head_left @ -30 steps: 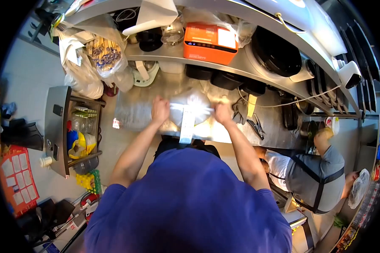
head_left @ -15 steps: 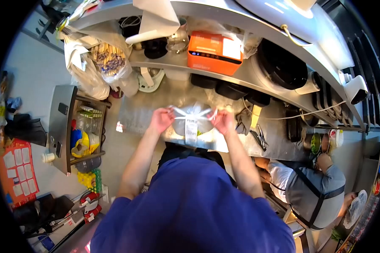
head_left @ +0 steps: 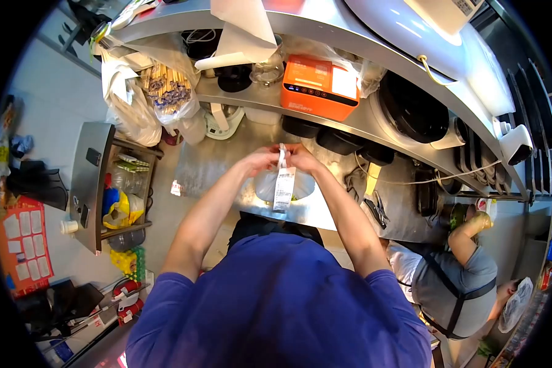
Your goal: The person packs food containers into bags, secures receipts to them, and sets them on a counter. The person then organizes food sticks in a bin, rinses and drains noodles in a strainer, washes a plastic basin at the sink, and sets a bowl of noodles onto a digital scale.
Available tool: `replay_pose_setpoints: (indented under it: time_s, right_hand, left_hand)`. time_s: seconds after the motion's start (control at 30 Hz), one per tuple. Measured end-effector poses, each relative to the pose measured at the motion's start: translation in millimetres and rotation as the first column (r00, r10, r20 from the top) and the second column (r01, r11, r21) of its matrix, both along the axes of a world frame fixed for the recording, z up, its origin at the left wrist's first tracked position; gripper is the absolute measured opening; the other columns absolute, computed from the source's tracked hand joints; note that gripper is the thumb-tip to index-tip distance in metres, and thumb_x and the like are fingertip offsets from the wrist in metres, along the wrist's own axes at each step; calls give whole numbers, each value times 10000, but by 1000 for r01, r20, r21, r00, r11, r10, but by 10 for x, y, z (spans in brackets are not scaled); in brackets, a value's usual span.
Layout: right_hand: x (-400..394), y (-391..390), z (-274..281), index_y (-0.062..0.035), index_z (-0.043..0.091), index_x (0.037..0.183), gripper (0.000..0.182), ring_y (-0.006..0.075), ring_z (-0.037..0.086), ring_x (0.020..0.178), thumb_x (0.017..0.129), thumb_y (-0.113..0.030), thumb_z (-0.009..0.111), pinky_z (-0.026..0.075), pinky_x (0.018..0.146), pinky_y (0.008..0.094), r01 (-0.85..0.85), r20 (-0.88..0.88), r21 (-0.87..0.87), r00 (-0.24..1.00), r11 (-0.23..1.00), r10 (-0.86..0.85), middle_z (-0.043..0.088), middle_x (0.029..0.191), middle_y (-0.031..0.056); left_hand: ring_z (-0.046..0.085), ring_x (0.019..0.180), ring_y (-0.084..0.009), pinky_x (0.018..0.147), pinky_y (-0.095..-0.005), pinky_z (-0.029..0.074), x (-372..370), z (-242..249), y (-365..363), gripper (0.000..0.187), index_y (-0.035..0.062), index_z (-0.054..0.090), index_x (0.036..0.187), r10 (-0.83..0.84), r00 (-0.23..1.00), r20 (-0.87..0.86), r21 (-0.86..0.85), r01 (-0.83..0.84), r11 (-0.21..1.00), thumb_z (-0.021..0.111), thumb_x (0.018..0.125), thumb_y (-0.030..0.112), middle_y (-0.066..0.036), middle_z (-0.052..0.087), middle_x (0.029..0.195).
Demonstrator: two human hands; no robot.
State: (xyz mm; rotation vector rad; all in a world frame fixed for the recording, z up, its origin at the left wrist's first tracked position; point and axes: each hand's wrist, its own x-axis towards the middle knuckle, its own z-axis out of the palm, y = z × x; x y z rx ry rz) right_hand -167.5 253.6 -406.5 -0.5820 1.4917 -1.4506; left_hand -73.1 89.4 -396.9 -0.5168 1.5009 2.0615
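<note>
A clear plastic bag [head_left: 265, 186] with rounded contents sits on the metal counter right in front of me. A printed paper receipt [head_left: 284, 189] hangs down over its front. My left hand [head_left: 261, 160] and my right hand [head_left: 300, 157] meet at the top of the bag. Their fingers are closed on its twisted white handles [head_left: 282, 157], which are drawn together between them. What lies inside the bag is hard to make out; a little green and yellow shows near its lower edge.
The steel counter [head_left: 205, 165] runs under a shelf holding an orange box [head_left: 320, 87] and black containers [head_left: 338, 141]. A kitchen scale [head_left: 225, 124] stands at the back left. Tongs [head_left: 376, 211] lie on the right, where a co-worker [head_left: 454, 282] bends near the counter.
My hands have come together from either side of the bag, bringing its outstretched handles into a bunch at the middle. The co-worker's arm has shifted at the right.
</note>
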Motion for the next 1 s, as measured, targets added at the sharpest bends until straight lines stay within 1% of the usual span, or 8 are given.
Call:
replay_pose_setpoints:
  time_s: [0.13,0.2,0.3,0.4,0.47,0.53,0.8,1.0]
  right_hand:
    - [119,180,-199,25,683,858,207,172,590,706,880,-167,608,506,678,305,497,146,67,853,865,-501,669,802,78]
    - [61,543,-350,-51,534,644,366,177,451,572,883,-314,619,412,556,304,508,943,124,207,852,-261,496,620,31]
    - [176,769,-368,-116,375,576,496,171,335,530,876,-435,609,326,512,293,555,817,508,-68,659,-573,351,569,19]
    - [182,1010,-1223,-144,501,621,414,187,477,514,916,-414,608,410,488,325,612,872,85,336,786,-356,506,588,16]
    - [195,938,-393,-62,700,923,295,180,587,600,908,-348,631,505,550,343,580,123,489,693,651,-710,617,676,54]
    - [231,1070,191,42,650,1159,510,226,676,834,814,-325,733,546,758,325,675,-837,338,534,656,-117,703,1001,187]
    - [462,-601,4094,-3,655,937,215,234,649,759,799,-117,773,512,723,335,262,-814,-545,62,796,-578,666,857,118]
    - [-99,-1413,4216,6,602,986,266,234,658,762,791,-113,738,509,715,326,274,-811,-578,-89,769,-578,684,860,112]
  left_hand:
    - [598,755,-106,642,-261,428,137,-180,81,213,92,644,1033,248,968,-46,-8,-249,968,702,849,183,-1,665,849]
    - [532,598,-138,569,-283,406,285,-954,-313,42,95,617,864,488,747,453,546,-664,510,637,827,89,8,588,681]
    - [357,493,-130,516,-283,324,498,-580,-80,111,137,532,719,710,417,567,232,-908,348,609,790,100,35,430,561]
    - [530,608,-150,596,-284,437,797,-796,-109,28,112,594,874,722,608,330,473,-769,431,597,853,130,-7,600,699]
    - [625,1006,-199,790,-334,528,995,-69,-307,641,115,408,1425,482,876,-29,63,-479,875,691,851,155,-137,647,1138]
    - [613,1084,-209,851,-347,532,1226,301,-665,557,103,478,1391,137,969,-204,-577,-232,783,681,875,153,-144,647,1177]
    - [656,1015,-290,874,-349,517,550,3784,-1207,217,18,674,1064,-381,159,-911,-291,-901,320,566,881,-27,-136,682,1074]
    - [459,1296,-312,1050,-411,407,-511,4371,-1578,293,95,672,1160,-731,118,-672,-358,-916,181,601,878,60,-110,567,1311]
